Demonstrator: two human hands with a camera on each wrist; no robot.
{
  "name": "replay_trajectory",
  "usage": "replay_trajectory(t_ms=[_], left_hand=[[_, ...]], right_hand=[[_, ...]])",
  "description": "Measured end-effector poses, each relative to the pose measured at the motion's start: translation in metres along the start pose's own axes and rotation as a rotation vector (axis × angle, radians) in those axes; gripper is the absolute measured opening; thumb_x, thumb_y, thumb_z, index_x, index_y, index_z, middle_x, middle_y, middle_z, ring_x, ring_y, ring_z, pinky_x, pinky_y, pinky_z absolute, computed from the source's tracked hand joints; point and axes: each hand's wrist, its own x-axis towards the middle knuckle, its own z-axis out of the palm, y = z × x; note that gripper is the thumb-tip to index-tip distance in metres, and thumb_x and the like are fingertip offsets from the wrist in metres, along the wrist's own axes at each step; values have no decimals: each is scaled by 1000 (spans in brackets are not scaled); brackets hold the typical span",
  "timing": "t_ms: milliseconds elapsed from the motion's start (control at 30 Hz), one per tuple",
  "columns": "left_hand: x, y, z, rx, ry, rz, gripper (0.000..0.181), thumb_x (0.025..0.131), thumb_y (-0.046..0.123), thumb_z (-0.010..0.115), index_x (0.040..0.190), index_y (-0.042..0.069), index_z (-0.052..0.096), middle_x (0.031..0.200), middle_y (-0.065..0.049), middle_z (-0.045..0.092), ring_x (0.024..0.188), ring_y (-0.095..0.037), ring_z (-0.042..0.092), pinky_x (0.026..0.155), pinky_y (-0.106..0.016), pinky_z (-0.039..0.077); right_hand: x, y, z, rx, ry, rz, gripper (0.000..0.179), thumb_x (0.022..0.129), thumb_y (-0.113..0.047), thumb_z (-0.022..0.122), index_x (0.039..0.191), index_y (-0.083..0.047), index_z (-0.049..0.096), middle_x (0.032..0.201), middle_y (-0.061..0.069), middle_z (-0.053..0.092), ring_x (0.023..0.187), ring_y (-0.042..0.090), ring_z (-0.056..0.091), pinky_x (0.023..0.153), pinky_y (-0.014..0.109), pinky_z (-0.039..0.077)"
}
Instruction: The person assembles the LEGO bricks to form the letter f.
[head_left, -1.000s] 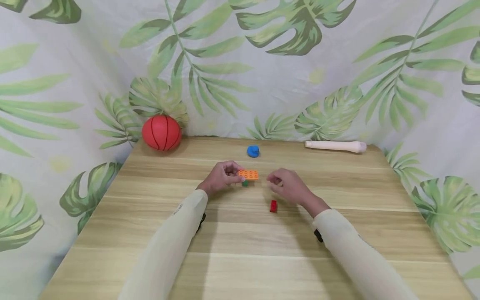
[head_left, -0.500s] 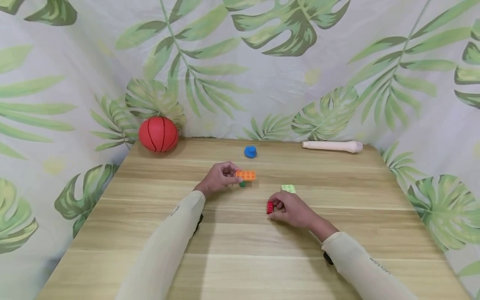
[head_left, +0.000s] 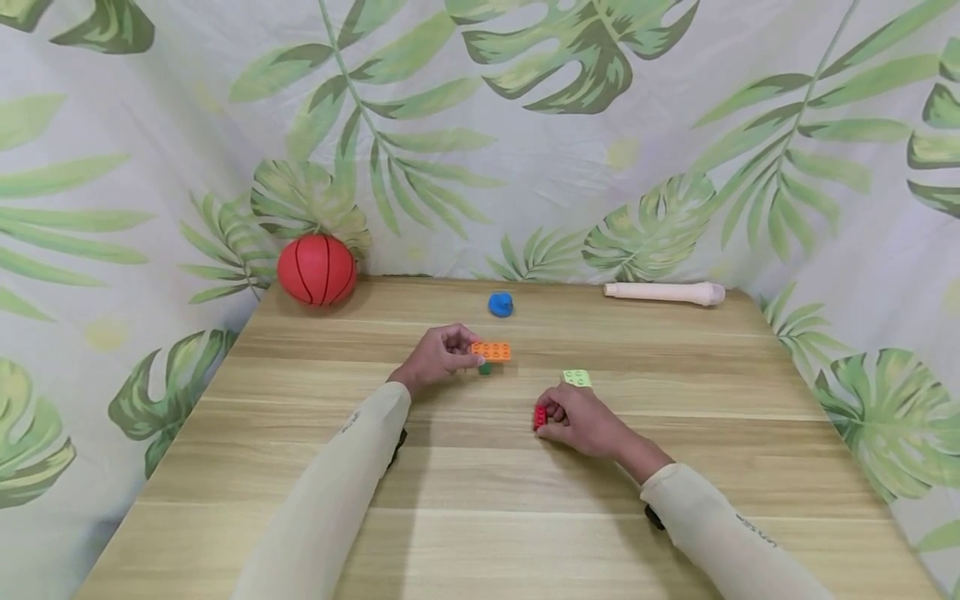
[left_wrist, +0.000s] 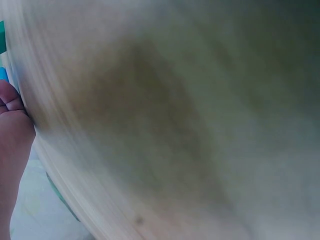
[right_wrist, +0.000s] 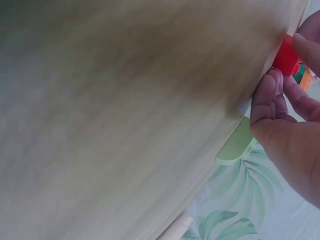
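Observation:
My left hand point(head_left: 438, 358) pinches the left end of an orange toy building brick point(head_left: 495, 351), eight-studded in form, its studs facing up. Under that brick a small green brick point(head_left: 485, 368) shows, mostly covered. Nearer the front, my right hand point(head_left: 585, 419) grips a narrow red brick point(head_left: 540, 417) between thumb and fingers; the right wrist view has the same red brick point(right_wrist: 286, 56) close over the tabletop. Just behind the right knuckles lies a light green brick point(head_left: 576, 377), partly covered by the hand. Only part of the left hand point(left_wrist: 12, 135) enters the left wrist view.
A blue rubber duck point(head_left: 501, 305) sits toward the back of the wooden table point(head_left: 480, 533). At the back left corner rests a red ball point(head_left: 317, 269) with black lines. A pale pink toy microphone point(head_left: 663, 292) lies along the back right edge. Leaf-patterned cloth hangs behind.
My right hand has come toward the front and taken hold of the red brick. The light green brick now shows behind it. The left hand keeps its grip on the orange brick.

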Motion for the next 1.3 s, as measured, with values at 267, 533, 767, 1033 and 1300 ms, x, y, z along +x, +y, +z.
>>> replay_trajectory(t_ms=[267, 533, 767, 1033, 1300], left_hand=[[-1, -1, 0, -4, 2, 15, 28, 95, 8, 82, 120, 0, 72, 87, 4, 61, 72, -9, 50, 59, -20, 44], [-1, 1, 0, 2, -15, 31, 30, 96, 10, 82, 121, -1, 72, 87, 3, 61, 72, -9, 50, 59, -20, 43], [-2, 2, -1, 12, -10, 6, 29, 95, 11, 82, 121, 2, 73, 91, 3, 61, 78, -13, 51, 61, -20, 43], [-3, -2, -3, -2, -5, -17, 27, 95, 13, 84, 119, 4, 75, 89, 5, 65, 77, -11, 53, 62, -21, 44], [-3, 1, -2, 5, -22, 16, 30, 94, 11, 84, 121, 1, 74, 95, 1, 69, 86, -13, 58, 65, -22, 46]], right_hand=[[5, -2, 1, -51, 13, 5, 13, 96, -16, 83, 102, -12, 72, 97, 4, 64, 88, 14, 56, 78, 24, 49], [23, -12, -7, -53, 82, -5, 13, 96, -15, 81, 104, -10, 74, 103, 6, 71, 89, 13, 67, 81, 29, 57], [49, -25, -20, -23, 211, -37, 25, 100, -16, 77, 122, -4, 75, 120, 14, 73, 102, 24, 74, 89, 40, 63], [85, -41, -25, -15, 219, -46, 26, 100, -19, 78, 122, -5, 77, 118, 11, 78, 103, 25, 75, 91, 40, 64], [106, -54, -18, -52, 147, -57, 28, 97, -16, 82, 122, -5, 72, 106, 7, 77, 95, 20, 72, 82, 32, 60]])
